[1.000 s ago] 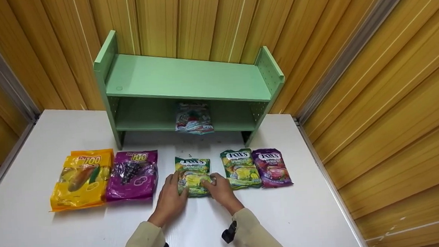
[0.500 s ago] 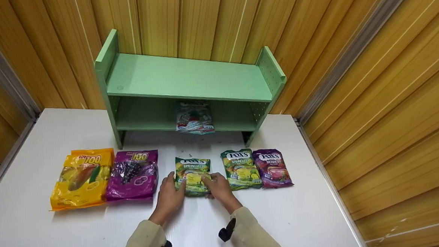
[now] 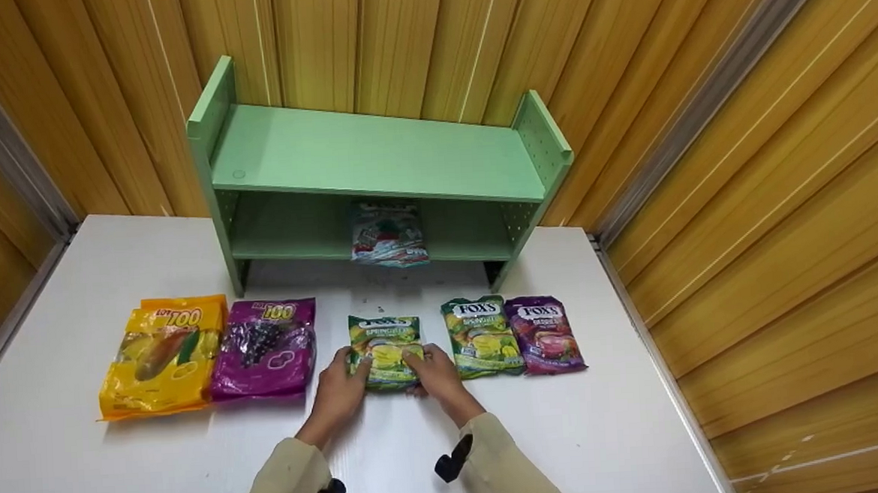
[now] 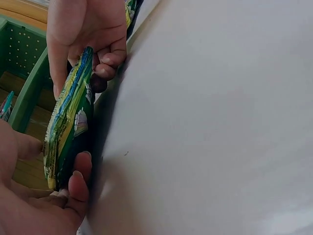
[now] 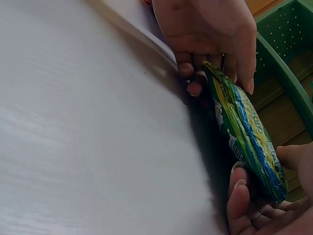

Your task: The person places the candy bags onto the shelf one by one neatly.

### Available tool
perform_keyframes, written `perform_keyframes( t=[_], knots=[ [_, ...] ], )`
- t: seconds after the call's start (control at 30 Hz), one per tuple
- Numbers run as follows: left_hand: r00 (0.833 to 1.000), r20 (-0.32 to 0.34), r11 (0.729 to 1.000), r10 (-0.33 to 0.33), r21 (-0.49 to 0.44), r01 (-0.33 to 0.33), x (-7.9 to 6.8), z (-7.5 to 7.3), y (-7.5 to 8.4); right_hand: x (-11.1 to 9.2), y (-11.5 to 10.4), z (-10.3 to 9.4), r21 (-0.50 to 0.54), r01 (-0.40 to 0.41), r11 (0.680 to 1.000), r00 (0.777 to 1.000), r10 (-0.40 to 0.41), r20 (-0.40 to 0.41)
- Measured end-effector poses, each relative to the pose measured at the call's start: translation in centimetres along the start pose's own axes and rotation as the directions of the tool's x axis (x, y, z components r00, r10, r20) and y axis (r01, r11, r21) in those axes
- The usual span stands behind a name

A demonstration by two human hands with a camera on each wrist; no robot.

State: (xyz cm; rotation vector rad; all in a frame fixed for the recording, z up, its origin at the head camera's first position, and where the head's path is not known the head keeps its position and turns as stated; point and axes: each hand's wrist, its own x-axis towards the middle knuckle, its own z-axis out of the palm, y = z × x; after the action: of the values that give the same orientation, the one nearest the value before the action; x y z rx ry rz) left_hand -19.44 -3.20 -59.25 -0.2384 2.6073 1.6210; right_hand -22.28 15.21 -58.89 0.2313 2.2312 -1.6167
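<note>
Both hands hold a green and yellow Fox's candy bag (image 3: 388, 350) by its two sides. My left hand (image 3: 339, 391) grips the left side, thumb on the front and fingers curled underneath. On the opposite side my right hand (image 3: 438, 378) pinches the bag the same way. In the left wrist view the candy bag (image 4: 71, 117) is seen edge-on, its lower side slightly off the white table (image 4: 205, 112). The right wrist view likewise shows the bag (image 5: 247, 132) between the thumbs and curled fingers of both hands.
A green two-tier shelf (image 3: 374, 156) stands behind, with a grey-blue candy bag (image 3: 388, 235) on its lower tier. Left lie a yellow Lot 100 bag (image 3: 165, 358) and a purple one (image 3: 265, 349). Right lie another green Fox's bag (image 3: 483, 336) and a purple Fox's bag (image 3: 546, 335).
The fingers have slid from resting over the bag's sides to curling under them, thumbs on the front. The bag has tilted up slightly. The other bags have stayed put.
</note>
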Motion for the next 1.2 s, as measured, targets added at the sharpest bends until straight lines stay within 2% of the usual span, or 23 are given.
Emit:
perform_keyframes(
  t=[0.13, 0.37, 0.57, 0.77, 0.93, 1.2],
  knots=[
    [1.000, 0.020, 0.999, -0.017, -0.048, 0.018, 0.0, 0.1, -0.1, -0.3, -0.1, 0.1, 0.045, -0.020, 0.999, 0.999, 0.019, 0.037],
    [0.994, 0.107, 0.982, -0.027, -0.184, 0.046, -0.1, 0.1, -0.4, -1.0, -0.3, 0.0, 0.102, -0.026, 0.994, 0.998, 0.019, 0.066],
    [0.993, 0.116, 0.968, -0.026, -0.244, 0.054, -0.1, 0.2, -0.3, -1.1, -0.3, 0.0, 0.122, -0.016, 0.992, 0.998, 0.008, 0.069],
    [0.995, 0.102, 0.963, -0.009, -0.268, 0.037, -0.1, 0.4, -0.2, -0.8, 0.3, -0.2, 0.162, -0.010, 0.987, 0.999, 0.002, 0.051],
    [0.996, 0.093, 0.959, -0.005, -0.283, 0.031, 0.1, 0.4, 0.2, -0.9, 0.2, -0.4, 0.187, 0.043, 0.981, 0.998, -0.049, 0.031],
    [0.996, 0.079, 0.969, 0.030, -0.248, -0.010, 0.0, 0.3, 0.6, -1.6, -0.2, -1.1, 0.180, 0.060, 0.982, 0.996, -0.069, 0.047]
  ],
)
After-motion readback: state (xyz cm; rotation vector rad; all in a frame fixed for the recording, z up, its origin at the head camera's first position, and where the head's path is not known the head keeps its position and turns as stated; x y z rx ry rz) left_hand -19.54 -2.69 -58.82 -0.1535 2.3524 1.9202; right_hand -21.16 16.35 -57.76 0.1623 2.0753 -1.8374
